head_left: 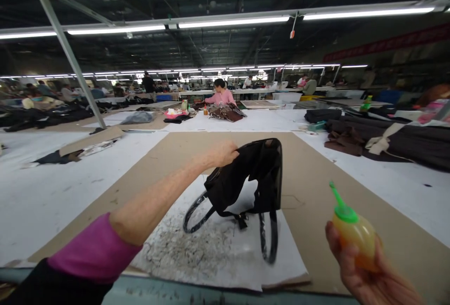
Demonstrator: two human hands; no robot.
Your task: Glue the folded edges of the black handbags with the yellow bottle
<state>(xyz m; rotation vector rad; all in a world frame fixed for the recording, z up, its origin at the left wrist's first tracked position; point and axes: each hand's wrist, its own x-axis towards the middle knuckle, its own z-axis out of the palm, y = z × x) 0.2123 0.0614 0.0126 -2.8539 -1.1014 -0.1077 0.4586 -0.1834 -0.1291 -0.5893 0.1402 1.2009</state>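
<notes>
"Look at the hands, well apart. The left hand (228,153) is clenched on the upper edge of a black bag (265,167)."

"Right, and the bag hangs over the near part of the table (38,192), above a white sheet (290,263) scattered with dark flecks. Its looped handles (274,234) dangle downward, rather shiny."

"The right hand (358,267) is curled round a squeeze bottle (360,237), yellow-orange inside, its green nozzle (339,198) tipped up and leaning left."

"Can you read any writing from here?"

"There's a red banner (386,42) at the upper right, but its lettering is too blurred for me."

"Same here. Across from us, a person in pink (225,96) is behind a heap of dark fabric (225,113)."
</notes>
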